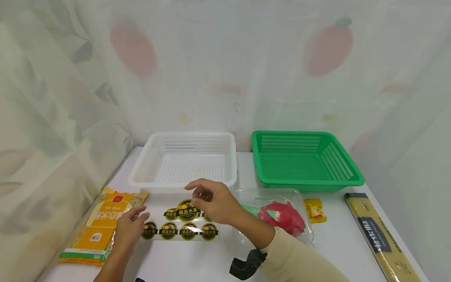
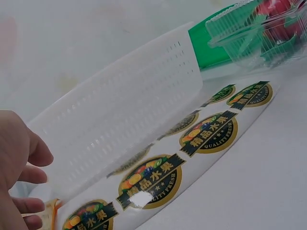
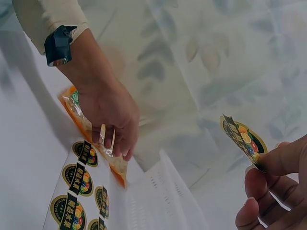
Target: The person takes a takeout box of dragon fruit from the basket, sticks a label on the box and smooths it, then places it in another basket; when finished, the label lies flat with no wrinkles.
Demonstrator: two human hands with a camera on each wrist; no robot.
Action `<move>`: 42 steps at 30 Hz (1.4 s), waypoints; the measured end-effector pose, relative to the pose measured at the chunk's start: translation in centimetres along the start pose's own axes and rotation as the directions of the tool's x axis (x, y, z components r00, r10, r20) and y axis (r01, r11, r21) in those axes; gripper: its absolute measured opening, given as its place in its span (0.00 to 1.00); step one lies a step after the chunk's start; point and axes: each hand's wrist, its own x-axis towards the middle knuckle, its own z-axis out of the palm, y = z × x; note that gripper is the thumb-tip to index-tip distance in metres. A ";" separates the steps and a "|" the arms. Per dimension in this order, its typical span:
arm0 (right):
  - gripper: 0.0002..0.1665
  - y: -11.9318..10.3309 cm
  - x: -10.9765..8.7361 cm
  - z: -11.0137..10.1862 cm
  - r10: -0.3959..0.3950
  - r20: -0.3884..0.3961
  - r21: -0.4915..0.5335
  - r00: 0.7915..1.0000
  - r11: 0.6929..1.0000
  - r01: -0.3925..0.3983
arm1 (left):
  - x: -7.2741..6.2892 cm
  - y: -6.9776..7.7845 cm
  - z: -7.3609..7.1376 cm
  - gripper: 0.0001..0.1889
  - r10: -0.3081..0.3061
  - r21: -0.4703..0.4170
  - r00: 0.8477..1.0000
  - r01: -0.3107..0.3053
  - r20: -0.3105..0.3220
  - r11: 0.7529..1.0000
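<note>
My right hand (image 1: pixel 220 201) pinches a round fruit sticker (image 3: pixel 243 136) by its lower edge, between thumb and index finger. In the head view this sticker overlaps the sticker sheet (image 1: pixel 177 232), which carries rows of matching black-and-gold labels. The sheet lies flat in front of the white basket (image 1: pixel 158 185). Near the sheet's left end is my left hand (image 1: pixel 128 229), its fingers loosely bent with nothing in them. It overlaps the right side of an orange food bag (image 1: pixel 100 225) in the head view. Beneath the right forearm, a clear plastic box (image 1: pixel 306 203) contains a pink dragon fruit (image 1: pixel 285 219).
A green basket (image 1: pixel 310 182) stands at the back right. Beside the clear box is a small yellow packet (image 1: pixel 316 211). A long gold-coloured package (image 1: pixel 378 235) lies along the table's right edge. Patterned curtains (image 1: pixel 232 70) hang behind and to the left.
</note>
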 end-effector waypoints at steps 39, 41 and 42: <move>0.17 0.0 -4.4 -4.5 -0.009 -0.135 0.006 0.991 1.000 0.010 | -7.3 8.4 3.4 0.16 0.644 -0.310 0.765 -0.615 -0.013 0.725; 0.17 -0.1 -4.6 -4.6 -0.001 -0.140 0.001 0.990 1.000 0.001 | -7.4 8.8 3.7 0.17 0.669 -0.336 0.743 -0.631 -0.002 0.700; 0.17 -0.1 -4.7 -4.6 0.005 -0.143 -0.001 0.990 1.000 -0.005 | -7.4 8.9 3.9 0.17 0.680 -0.348 0.733 -0.637 0.004 0.688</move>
